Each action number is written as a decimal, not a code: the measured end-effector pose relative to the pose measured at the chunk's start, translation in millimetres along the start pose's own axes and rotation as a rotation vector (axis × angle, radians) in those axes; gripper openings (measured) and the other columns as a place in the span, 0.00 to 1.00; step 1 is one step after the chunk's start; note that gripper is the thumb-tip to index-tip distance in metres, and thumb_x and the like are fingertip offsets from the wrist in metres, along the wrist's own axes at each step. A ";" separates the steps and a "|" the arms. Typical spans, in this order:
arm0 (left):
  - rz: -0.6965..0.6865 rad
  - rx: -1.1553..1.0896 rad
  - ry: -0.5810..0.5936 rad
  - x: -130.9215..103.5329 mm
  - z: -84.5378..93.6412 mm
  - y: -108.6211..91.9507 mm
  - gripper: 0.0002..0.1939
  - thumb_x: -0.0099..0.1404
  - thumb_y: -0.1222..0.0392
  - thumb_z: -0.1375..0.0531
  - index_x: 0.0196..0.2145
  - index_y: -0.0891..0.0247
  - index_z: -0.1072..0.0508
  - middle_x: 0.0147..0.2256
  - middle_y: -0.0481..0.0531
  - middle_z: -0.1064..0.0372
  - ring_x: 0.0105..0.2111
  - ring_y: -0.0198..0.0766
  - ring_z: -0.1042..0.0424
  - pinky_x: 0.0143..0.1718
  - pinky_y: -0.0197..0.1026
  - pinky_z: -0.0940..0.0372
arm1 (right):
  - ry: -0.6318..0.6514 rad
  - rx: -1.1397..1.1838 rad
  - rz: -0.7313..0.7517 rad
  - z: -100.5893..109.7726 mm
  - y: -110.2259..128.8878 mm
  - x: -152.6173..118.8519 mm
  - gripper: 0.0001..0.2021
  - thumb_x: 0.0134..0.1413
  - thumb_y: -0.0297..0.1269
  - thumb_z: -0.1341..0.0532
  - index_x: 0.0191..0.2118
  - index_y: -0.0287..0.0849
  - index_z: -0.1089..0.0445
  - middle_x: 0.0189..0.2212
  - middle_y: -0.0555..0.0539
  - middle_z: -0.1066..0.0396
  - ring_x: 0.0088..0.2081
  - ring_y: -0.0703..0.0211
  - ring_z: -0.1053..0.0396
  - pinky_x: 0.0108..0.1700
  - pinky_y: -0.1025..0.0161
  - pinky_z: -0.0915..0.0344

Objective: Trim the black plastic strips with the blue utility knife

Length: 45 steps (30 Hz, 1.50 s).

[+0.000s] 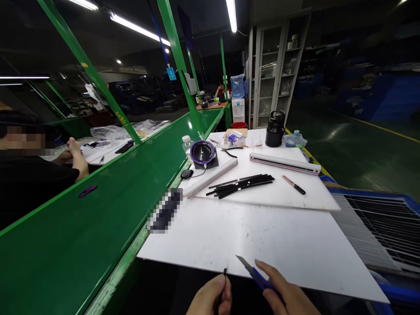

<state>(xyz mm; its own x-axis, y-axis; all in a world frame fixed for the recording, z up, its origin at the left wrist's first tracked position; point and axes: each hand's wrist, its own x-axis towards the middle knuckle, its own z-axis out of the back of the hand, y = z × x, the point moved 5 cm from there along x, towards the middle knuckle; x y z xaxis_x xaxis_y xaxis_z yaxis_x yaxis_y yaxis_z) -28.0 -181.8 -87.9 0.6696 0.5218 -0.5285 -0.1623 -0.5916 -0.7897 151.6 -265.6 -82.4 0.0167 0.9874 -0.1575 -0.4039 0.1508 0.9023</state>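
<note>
From the person's seat, with straight ahead as twelve o'clock, the left hand (211,296) was nearest at ten, its thumb and fingers pinching a short black piece (225,272) whose tip stuck up at the front edge of the white tabletop (246,236); at two, the right hand (288,297) gripped a blue-handled cutter (260,280) between thumb and fingers, the forefinger stretched out beside the handle; the bare blade pointed toward ten or eleven, near the black piece but apart from it.

Farther in, a white board (295,202) lay on the tabletop; at twelve, a loose bundle of black strips (241,186) rested on it, while a red-and-black cutter (293,185) lay at one; beyond the bundle, one long white bar (215,177) slanted between eleven and twelve, and a second white bar (285,163) lay between twelve and one; past the first bar, at eleven, stood a round purple-rimmed device (203,152) with a cable, with pliers (231,152) to its right.

A black flask (274,129) stood at the far end, between twelve and one; at ten, behind a green partition (82,218), sat a co-worker (33,183) in a black top; farthest off, a water dispenser (238,109) stood at twelve, just left of a tall cabinet (271,78).
</note>
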 end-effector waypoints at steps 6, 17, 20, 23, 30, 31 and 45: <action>0.032 0.275 -0.087 -2.9 1.7 -8.3 0.25 0.61 0.35 0.46 0.34 0.64 0.32 0.22 0.44 0.46 0.20 0.29 0.50 0.19 0.34 0.59 | 0.031 -0.169 0.078 -20.1 8.0 1.8 0.29 0.63 0.35 0.53 0.69 0.57 0.56 0.51 0.42 0.32 0.39 0.46 0.28 0.41 0.53 0.32; 0.145 -0.099 -0.053 3.2 2.2 5.6 0.15 0.62 0.46 0.46 0.32 0.61 0.38 0.20 0.39 0.54 0.16 0.26 0.60 0.17 0.32 0.64 | 0.001 -0.228 0.150 -21.8 8.5 5.8 0.30 0.59 0.32 0.47 0.67 0.56 0.48 0.36 0.44 0.28 0.33 0.49 0.30 0.36 0.57 0.34; 0.169 -0.072 -0.058 1.4 8.7 1.9 0.15 0.61 0.45 0.45 0.31 0.61 0.38 0.20 0.39 0.54 0.16 0.26 0.61 0.16 0.32 0.64 | 0.044 -0.298 0.165 -23.1 10.2 7.4 0.32 0.57 0.31 0.48 0.67 0.55 0.49 0.38 0.43 0.28 0.34 0.48 0.30 0.36 0.58 0.34; 0.183 -0.059 -0.056 0.6 10.4 -1.9 0.16 0.59 0.45 0.43 0.30 0.61 0.39 0.20 0.39 0.54 0.16 0.25 0.61 0.16 0.32 0.66 | 0.072 -0.406 0.170 -24.1 16.8 8.6 0.32 0.57 0.29 0.49 0.68 0.53 0.50 0.40 0.43 0.28 0.37 0.47 0.29 0.39 0.58 0.33; 0.224 -0.077 -0.054 1.1 8.5 -5.7 0.17 0.55 0.45 0.42 0.29 0.61 0.39 0.19 0.39 0.54 0.16 0.25 0.61 0.15 0.32 0.67 | 0.137 -0.637 0.159 -26.2 27.3 10.4 0.35 0.56 0.25 0.48 0.69 0.49 0.52 0.38 0.44 0.29 0.35 0.52 0.29 0.39 0.62 0.33; 0.223 -0.081 -0.054 1.2 8.1 -6.2 0.17 0.55 0.45 0.41 0.28 0.61 0.40 0.19 0.39 0.54 0.15 0.25 0.61 0.15 0.32 0.67 | 0.140 -0.655 0.162 -26.2 28.0 10.4 0.35 0.56 0.25 0.48 0.69 0.49 0.52 0.37 0.45 0.29 0.34 0.53 0.29 0.38 0.62 0.34; 0.222 -0.089 -0.063 2.3 7.3 -5.9 0.19 0.54 0.44 0.39 0.28 0.61 0.39 0.19 0.39 0.53 0.15 0.25 0.60 0.15 0.32 0.67 | 0.334 -0.780 -0.011 -28.3 34.4 9.9 0.38 0.56 0.24 0.49 0.70 0.46 0.61 0.43 0.40 0.31 0.32 0.49 0.28 0.31 0.59 0.37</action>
<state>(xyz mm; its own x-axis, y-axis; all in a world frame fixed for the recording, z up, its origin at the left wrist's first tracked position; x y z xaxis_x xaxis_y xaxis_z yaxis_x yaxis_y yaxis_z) -30.9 -172.6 -86.7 0.5777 0.4084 -0.7067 -0.2343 -0.7465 -0.6228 112.0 -252.0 -64.3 -0.1970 0.9011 -0.3862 -0.9227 -0.0374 0.3836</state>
